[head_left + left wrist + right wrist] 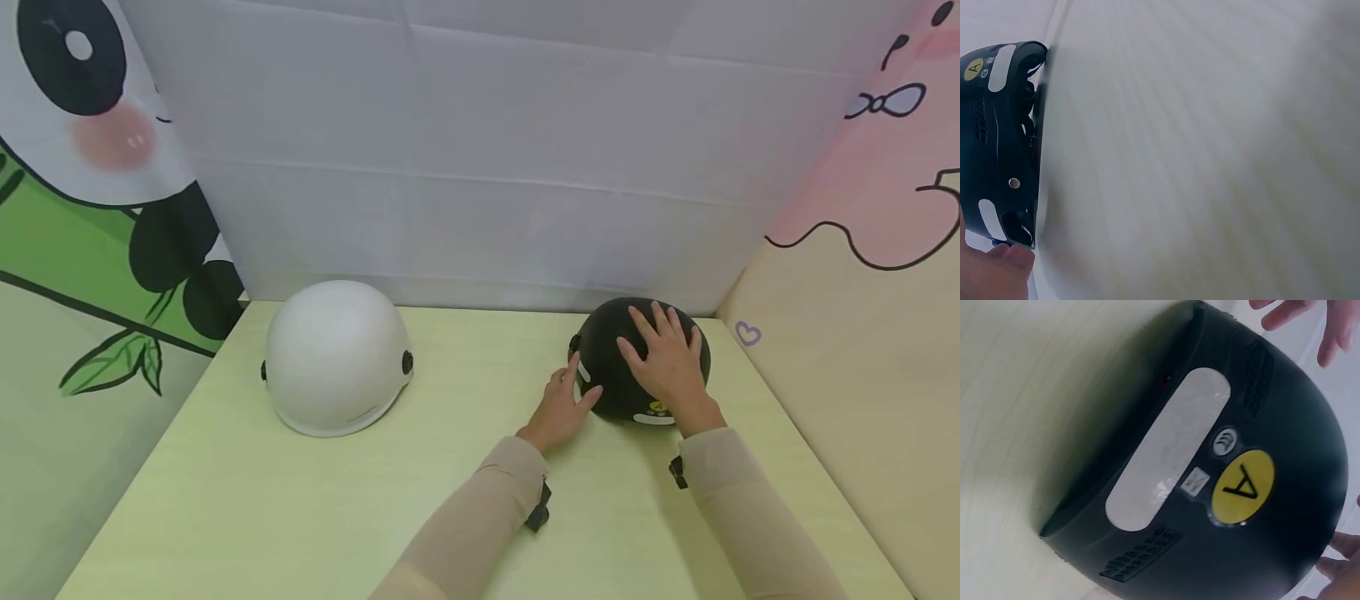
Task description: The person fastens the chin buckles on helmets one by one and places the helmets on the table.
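A black helmet [615,329] sits dome up on the right of the pale table [472,392]. Over its top my right hand [670,362] lies with fingers spread. My left hand [561,408] is at the helmet's left side, forefinger and thumb apart and close along the shell. The right wrist view shows the helmet's white strip [1169,447] and a round yellow sticker [1243,486] marked A. In the left wrist view, part of the left hand [991,275] is just below the helmet's lower edge.
A white helmet [337,358] stands dome up on the table's left half. Behind the table hangs a grey-white backdrop [480,150]. Panels with cartoon drawings flank it, a green one [97,450] on the left and a pink and cream one [862,350] on the right.
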A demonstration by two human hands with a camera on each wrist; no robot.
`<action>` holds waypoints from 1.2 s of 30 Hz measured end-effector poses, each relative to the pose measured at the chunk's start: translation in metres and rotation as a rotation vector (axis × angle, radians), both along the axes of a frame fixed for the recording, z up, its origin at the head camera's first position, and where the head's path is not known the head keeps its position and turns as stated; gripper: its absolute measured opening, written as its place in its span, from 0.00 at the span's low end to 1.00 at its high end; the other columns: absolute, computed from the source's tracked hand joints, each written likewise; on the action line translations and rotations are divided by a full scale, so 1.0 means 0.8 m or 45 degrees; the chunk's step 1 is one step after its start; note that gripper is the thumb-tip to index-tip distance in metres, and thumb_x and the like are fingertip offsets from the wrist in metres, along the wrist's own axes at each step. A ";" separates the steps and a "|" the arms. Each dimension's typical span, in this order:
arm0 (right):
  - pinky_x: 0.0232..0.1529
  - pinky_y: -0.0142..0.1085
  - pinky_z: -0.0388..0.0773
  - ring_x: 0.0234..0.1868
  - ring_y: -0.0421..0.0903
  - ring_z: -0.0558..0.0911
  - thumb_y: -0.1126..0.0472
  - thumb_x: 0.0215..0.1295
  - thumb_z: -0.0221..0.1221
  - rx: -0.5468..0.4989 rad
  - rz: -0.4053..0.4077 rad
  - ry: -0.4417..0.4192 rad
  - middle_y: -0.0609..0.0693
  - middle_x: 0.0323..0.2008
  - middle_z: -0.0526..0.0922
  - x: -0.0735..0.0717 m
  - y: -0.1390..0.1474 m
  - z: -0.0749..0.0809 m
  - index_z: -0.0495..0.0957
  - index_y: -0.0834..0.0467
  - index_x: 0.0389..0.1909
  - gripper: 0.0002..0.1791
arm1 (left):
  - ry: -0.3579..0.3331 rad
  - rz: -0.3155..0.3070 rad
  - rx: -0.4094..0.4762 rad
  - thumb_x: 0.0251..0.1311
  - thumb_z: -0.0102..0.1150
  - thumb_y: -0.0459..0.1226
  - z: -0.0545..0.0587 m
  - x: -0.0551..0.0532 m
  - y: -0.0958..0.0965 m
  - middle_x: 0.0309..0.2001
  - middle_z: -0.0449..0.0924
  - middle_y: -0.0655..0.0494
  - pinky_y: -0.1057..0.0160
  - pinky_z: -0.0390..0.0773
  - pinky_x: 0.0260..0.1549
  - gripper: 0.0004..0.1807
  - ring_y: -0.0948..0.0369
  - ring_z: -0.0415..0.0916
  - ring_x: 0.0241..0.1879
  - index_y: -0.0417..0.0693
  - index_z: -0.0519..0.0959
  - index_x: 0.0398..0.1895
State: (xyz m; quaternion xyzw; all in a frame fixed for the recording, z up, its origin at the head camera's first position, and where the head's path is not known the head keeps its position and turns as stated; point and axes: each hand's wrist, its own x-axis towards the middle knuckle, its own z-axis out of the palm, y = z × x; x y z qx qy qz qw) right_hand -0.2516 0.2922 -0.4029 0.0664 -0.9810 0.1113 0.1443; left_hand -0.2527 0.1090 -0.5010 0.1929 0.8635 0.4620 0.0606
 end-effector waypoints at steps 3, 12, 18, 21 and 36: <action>0.62 0.69 0.37 0.73 0.65 0.45 0.40 0.73 0.47 -0.003 -0.003 0.007 0.65 0.74 0.49 -0.003 0.005 -0.003 0.55 0.53 0.76 0.36 | -0.003 0.010 0.036 0.71 0.40 0.60 -0.001 -0.002 0.005 0.71 0.53 0.42 0.48 0.63 0.62 0.41 0.47 0.57 0.68 0.55 0.40 0.79; 0.57 0.75 0.38 0.72 0.67 0.44 0.38 0.70 0.50 -0.029 -0.027 0.025 0.65 0.74 0.47 -0.006 0.019 -0.009 0.58 0.52 0.75 0.38 | -0.058 0.036 0.124 0.71 0.42 0.59 -0.002 -0.007 0.017 0.71 0.53 0.39 0.47 0.62 0.62 0.42 0.46 0.58 0.68 0.54 0.41 0.79; 0.54 0.77 0.41 0.72 0.67 0.43 0.35 0.68 0.50 -0.036 -0.034 0.024 0.64 0.74 0.46 -0.008 0.027 -0.014 0.57 0.50 0.75 0.40 | -0.079 0.050 0.166 0.69 0.42 0.62 -0.011 -0.012 0.026 0.71 0.52 0.40 0.46 0.62 0.61 0.43 0.45 0.58 0.68 0.59 0.40 0.79; 0.53 0.78 0.42 0.72 0.67 0.43 0.34 0.68 0.50 -0.041 -0.042 0.019 0.63 0.75 0.45 -0.007 0.031 -0.016 0.56 0.49 0.75 0.41 | -0.082 0.066 0.192 0.68 0.42 0.62 -0.016 -0.015 0.031 0.71 0.53 0.39 0.46 0.62 0.61 0.43 0.44 0.58 0.67 0.60 0.40 0.79; 0.51 0.78 0.46 0.71 0.69 0.45 0.32 0.66 0.50 -0.048 -0.065 0.046 0.62 0.74 0.50 -0.008 0.035 -0.029 0.58 0.48 0.75 0.41 | -0.134 0.111 0.302 0.68 0.48 0.60 -0.012 -0.011 0.046 0.65 0.60 0.39 0.47 0.64 0.60 0.45 0.46 0.64 0.64 0.56 0.41 0.79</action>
